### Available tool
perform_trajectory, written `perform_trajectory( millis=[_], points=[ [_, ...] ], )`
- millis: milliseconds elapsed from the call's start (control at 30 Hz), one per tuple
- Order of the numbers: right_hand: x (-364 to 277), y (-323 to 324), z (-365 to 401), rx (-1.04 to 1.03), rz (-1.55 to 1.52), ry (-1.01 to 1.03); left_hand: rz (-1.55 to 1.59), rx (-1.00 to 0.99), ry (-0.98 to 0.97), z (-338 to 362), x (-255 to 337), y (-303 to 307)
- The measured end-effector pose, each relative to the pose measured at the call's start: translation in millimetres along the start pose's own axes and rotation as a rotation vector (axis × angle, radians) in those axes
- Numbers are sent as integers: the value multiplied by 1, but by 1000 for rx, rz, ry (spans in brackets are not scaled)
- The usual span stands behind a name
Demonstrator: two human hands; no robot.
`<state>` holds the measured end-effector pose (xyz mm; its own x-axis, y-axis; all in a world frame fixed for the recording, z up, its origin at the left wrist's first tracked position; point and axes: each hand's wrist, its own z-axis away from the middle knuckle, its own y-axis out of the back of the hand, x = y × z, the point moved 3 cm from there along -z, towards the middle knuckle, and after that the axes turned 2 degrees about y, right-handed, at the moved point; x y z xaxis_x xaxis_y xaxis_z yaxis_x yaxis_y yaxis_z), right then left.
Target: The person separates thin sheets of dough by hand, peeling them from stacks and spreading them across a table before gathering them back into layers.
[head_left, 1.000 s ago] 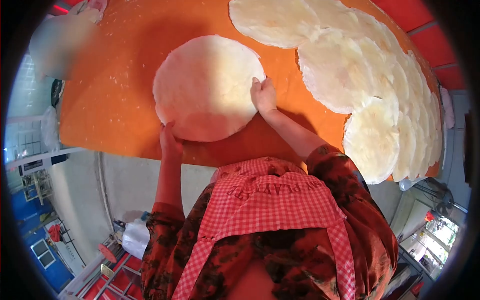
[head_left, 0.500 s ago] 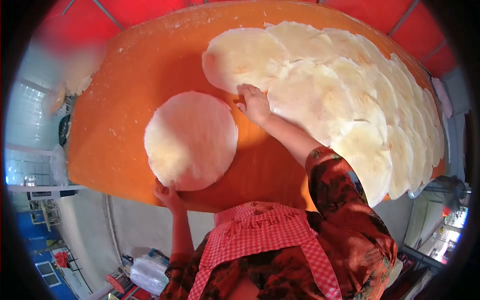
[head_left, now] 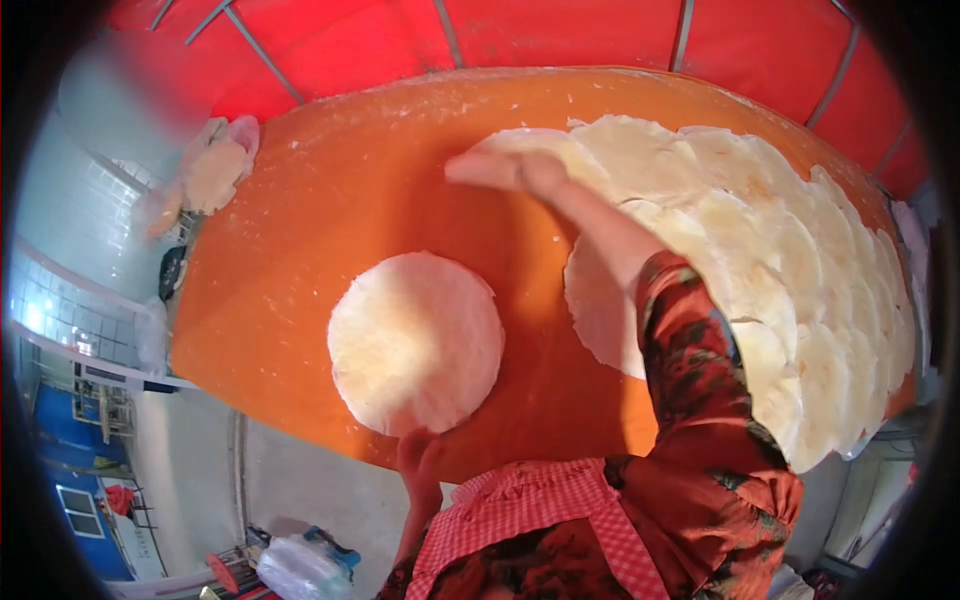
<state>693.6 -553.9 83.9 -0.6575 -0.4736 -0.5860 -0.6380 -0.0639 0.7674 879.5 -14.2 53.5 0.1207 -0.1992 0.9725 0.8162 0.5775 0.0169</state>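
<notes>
Orange surface (head_left: 300, 250) carries the round stack of thin sheets (head_left: 415, 340) at lower centre. Its near edge meets the left hand (head_left: 418, 452), the nearer one, grip unclear. At upper centre the right hand (head_left: 500, 170), flat and empty, lies on the overlapping sheets (head_left: 780, 260).

A red-and-white checked apron (head_left: 520, 505) is worn over a dark red blouse (head_left: 700, 390) patterned with black leafy shapes and cut with short sleeves.
</notes>
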Motion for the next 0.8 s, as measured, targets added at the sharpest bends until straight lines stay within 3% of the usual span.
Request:
perform_trajectory(
  millis=[133,167,267,367,400,467,567,667,767,800],
  points=[
    [-95,149,37,-51,211,130,329,-341,215,-33,10,-58],
    [-122,169,72,-35,426,304,429,-406,307,-37,17,-73],
    [-155,181,201,239,277,557,828,-689,524,-55,-2,-107],
    [-153,128,336,116,228,321,904,-815,572,-56,-1,-131],
    [-131,97,377,-76,210,272,935,-814,606,-56,-3,-138],
    [-151,62,425,-380,129,86,1092,-913,513,-52,-14,-152],
    [-172,32,438,-406,-55,-83,911,-899,526,-48,-33,-150],
    [-183,6,414,-194,-122,-78,844,-922,540,-49,-43,-149],
    [-186,-21,401,-170,202,-163,978,-966,619,-48,-21,-148],
    [-182,-24,400,-137,177,-160,927,-960,644,-49,-21,-147]
  ],
)
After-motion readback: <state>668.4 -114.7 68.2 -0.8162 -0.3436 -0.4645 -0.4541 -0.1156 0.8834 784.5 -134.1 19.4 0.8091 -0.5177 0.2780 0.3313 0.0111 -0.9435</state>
